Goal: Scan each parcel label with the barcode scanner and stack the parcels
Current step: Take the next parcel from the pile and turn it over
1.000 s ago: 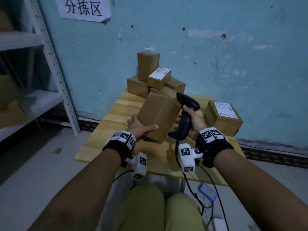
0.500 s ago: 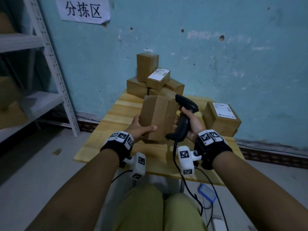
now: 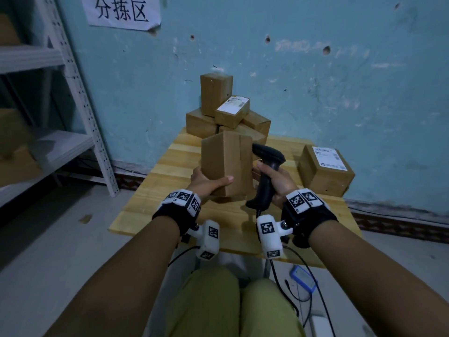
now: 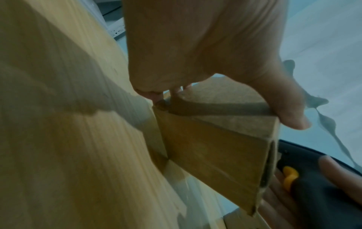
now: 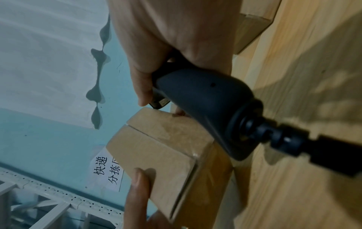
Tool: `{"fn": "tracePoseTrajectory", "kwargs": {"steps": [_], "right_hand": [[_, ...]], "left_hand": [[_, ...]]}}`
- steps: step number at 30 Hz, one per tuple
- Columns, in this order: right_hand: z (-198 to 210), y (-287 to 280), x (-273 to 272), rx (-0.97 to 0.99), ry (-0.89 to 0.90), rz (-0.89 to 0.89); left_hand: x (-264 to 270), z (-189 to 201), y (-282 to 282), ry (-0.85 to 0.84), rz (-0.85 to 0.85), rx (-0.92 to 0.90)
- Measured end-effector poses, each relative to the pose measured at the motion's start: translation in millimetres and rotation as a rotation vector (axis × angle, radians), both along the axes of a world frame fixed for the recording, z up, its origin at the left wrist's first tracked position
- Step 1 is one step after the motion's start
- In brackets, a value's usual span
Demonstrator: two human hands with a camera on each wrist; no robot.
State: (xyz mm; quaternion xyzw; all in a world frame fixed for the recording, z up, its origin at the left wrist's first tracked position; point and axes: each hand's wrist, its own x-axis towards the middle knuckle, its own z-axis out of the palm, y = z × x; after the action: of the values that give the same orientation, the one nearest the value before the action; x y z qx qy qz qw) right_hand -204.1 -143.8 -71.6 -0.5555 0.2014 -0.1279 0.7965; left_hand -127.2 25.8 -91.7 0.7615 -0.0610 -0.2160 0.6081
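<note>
My left hand (image 3: 209, 182) grips a plain brown parcel (image 3: 227, 161) at its lower left corner, thumb across the near face, holding it upright on end over the wooden table (image 3: 170, 166). No label shows on the faces turned toward me. My right hand (image 3: 274, 178) grips the handle of the black barcode scanner (image 3: 267, 166), and its fingertips touch the parcel's right side. In the left wrist view the parcel (image 4: 215, 155) sits under my thumb with the scanner's yellow trigger (image 4: 290, 176) beside it. In the right wrist view the scanner (image 5: 205, 102) lies against the parcel (image 5: 160, 151).
A pile of brown parcels (image 3: 226, 113) stands at the table's far edge against the blue wall, one showing a white label (image 3: 233, 104). A labelled parcel (image 3: 325, 169) sits at the right. A metal shelf rack (image 3: 73, 93) stands to the left. Cables (image 3: 298, 288) hang below the table.
The parcel has turned from tilted to upright on end and moved slightly toward me. The scanner in my right hand has stayed close beside it.
</note>
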Motion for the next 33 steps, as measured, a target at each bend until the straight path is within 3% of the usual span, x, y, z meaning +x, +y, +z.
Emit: {"fn": "tracePoseTrajectory", "kwargs": {"steps": [3,10,17,22,29,33], "right_hand": [[-0.9,-1.6,2.4,-0.062,0.017,-0.023],[-0.5,-0.5,8.4,-0.163,0.009,-0.002],[-7.6,2.2,12.1,-0.125,0.052,0.006],[-14.7,0.4,11.1,-0.123,0.086,-0.003],[-3.1,-2.1,7.6,-0.086,0.005,-0.038],[-0.1,-0.4,4.3,-0.085,-0.019,-0.055]], "left_hand": [[0.1,-4.3,-0.3,0.003,-0.003,-0.05],[-2.0,-3.7,-7.1,0.153,0.073,-0.41],[1.7,-7.9,-9.0,0.257,0.033,-0.493],[2.1,-13.0,-15.1,0.136,0.104,-0.424],[6.8,-18.6,-10.0,-0.145,-0.009,-0.135],[0.6,-17.4,-6.0,-0.224,-0.024,-0.087]]}}
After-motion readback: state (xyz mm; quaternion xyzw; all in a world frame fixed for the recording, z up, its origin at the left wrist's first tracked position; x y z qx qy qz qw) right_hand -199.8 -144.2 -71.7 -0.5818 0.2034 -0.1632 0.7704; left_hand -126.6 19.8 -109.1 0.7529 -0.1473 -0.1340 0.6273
